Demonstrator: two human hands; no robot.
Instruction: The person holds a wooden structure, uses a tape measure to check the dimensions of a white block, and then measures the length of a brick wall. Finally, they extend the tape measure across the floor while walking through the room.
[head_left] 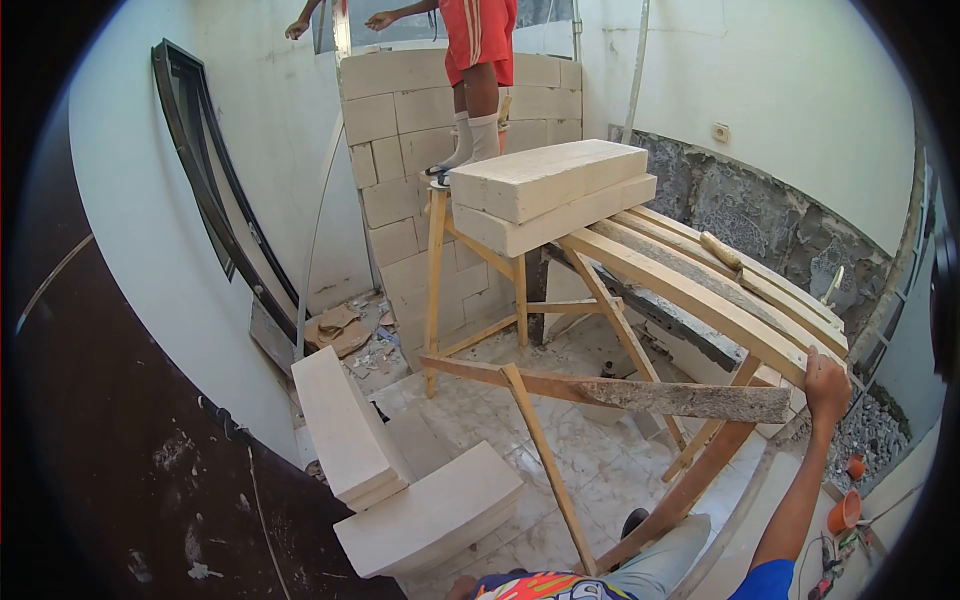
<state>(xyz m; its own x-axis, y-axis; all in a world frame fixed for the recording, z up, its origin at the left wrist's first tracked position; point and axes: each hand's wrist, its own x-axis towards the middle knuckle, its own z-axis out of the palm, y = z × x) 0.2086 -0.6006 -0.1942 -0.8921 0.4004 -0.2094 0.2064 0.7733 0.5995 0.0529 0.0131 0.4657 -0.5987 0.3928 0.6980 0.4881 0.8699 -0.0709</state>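
My right hand (828, 388) is at the near right end of a wooden beam (690, 300), its fingers wrapped over the edge. This beam lies alongside several others on a wooden trestle. Only a small part of my left hand (462, 588) shows at the bottom edge, by my colourful shirt; its fingers are hidden. Two pale blocks (550, 180) are stacked on the far end of the beams. A tool with a rounded wooden handle (721, 250) rests on the beams, away from both hands.
A person in red shorts (480, 40) stands on the trestle's far end, before a block wall (400, 160). More pale blocks (430, 510) lie on the floor at lower left. A slanted brace (640, 394) crosses in front of me. An orange pot (845, 511) is at lower right.
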